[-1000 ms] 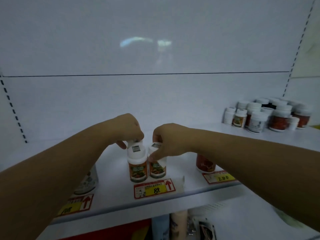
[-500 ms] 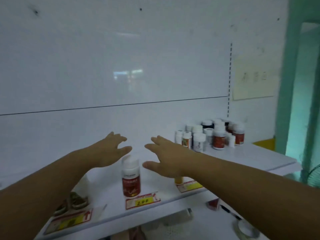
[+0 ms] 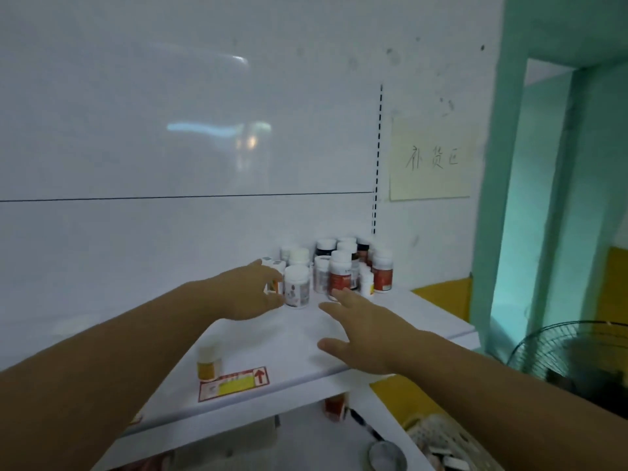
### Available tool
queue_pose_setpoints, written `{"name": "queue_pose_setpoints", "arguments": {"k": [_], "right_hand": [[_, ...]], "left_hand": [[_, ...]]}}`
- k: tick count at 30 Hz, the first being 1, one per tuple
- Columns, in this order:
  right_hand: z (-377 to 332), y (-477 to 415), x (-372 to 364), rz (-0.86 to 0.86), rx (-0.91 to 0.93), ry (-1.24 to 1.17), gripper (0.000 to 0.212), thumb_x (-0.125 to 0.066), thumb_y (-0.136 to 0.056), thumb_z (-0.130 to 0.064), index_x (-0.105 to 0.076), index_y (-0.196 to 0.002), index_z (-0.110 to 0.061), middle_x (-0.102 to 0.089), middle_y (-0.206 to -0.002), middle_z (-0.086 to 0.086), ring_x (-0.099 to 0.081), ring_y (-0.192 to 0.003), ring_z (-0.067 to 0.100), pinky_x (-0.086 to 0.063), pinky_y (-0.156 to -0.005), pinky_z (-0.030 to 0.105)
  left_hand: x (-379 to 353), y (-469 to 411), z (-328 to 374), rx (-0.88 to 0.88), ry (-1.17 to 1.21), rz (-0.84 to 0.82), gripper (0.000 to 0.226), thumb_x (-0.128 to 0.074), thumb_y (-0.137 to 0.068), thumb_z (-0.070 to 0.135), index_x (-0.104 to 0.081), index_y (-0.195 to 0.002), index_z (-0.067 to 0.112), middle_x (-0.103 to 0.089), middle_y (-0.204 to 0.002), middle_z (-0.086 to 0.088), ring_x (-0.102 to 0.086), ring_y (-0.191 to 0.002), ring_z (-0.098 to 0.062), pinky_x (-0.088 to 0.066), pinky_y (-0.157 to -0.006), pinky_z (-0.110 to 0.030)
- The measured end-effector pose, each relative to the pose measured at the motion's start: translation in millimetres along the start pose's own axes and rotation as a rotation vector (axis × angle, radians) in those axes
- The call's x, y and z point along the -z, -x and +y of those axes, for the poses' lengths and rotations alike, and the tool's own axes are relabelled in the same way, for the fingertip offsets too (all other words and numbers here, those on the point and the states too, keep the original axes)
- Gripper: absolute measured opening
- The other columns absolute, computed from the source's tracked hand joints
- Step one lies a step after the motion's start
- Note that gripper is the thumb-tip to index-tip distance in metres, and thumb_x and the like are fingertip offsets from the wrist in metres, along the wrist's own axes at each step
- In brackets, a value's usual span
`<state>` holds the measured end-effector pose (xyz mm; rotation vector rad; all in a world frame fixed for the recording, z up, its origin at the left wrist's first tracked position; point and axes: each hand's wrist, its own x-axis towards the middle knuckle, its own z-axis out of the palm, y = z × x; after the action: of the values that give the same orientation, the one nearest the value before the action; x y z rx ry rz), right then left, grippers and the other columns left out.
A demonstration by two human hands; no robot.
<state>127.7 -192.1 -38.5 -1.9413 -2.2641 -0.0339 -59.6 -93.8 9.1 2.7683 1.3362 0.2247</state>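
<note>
A cluster of several white-capped bottles (image 3: 339, 263) stands at the back right of the white shelf (image 3: 424, 317). My left hand (image 3: 244, 294) reaches its left side, with fingers and thumb curled round a small orange-labelled bottle (image 3: 274, 286). A white-labelled bottle (image 3: 297, 287) stands just to the right of that one. My right hand (image 3: 367, 334) hovers over the shelf with its fingers spread. Its fingertip is close to a red-labelled bottle (image 3: 340, 277), and I cannot tell whether they touch.
A small orange bottle (image 3: 209, 362) stands alone near the shelf's front edge, behind a red and yellow price tag (image 3: 234, 384). A paper note (image 3: 431, 158) hangs on the wall. A dark fan (image 3: 571, 355) sits lower right, and clutter lies on the lower shelf (image 3: 387, 453).
Both hands left the two bottles at the shelf front and swept right to the bottle cluster. My view turned right with them. My left hand has closed on the small bottle.
</note>
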Motion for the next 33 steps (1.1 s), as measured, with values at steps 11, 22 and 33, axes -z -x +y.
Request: {"name": "queue_pose_setpoints", "arguments": {"k": [11,22,33], "right_hand": [[90,-102,-10,0.274,-0.088,-0.044,0.043,-0.046,-0.094,-0.031,-0.041,-0.134,-0.016,-0.044,-0.138,0.004,-0.048,-0.12,0.024,-0.042,-0.095,0.033],[140,-174,-13,0.295,-0.001,-0.128,0.053,-0.046,-0.095,-0.033,-0.033,-0.144,-0.019,-0.042,-0.146,0.004,-0.045,-0.127,0.022,-0.034,-0.1,0.03],[156,-178,-19,0.34,0.107,-0.471,0.047,-0.067,-0.079,-0.046,-0.057,-0.121,-0.028,-0.064,-0.118,-0.003,-0.059,-0.1,0.013,-0.05,-0.088,0.031]], "left_hand": [[-15,-129,-29,-0.006,-0.077,-0.042,0.045,-0.067,-0.078,0.026,-0.056,-0.121,0.023,-0.056,-0.127,0.0,-0.053,-0.109,-0.018,-0.043,-0.088,-0.027],[-23,-181,-27,0.084,-0.195,-0.165,0.064,-0.068,-0.081,0.025,-0.041,-0.139,0.029,-0.045,-0.137,-0.004,-0.045,-0.121,-0.021,-0.036,-0.096,-0.026],[-30,-161,2,0.384,0.202,0.022,0.052,-0.077,-0.073,0.03,-0.061,-0.122,0.019,-0.059,-0.12,-0.004,-0.056,-0.097,-0.017,-0.044,-0.079,-0.022]]}}
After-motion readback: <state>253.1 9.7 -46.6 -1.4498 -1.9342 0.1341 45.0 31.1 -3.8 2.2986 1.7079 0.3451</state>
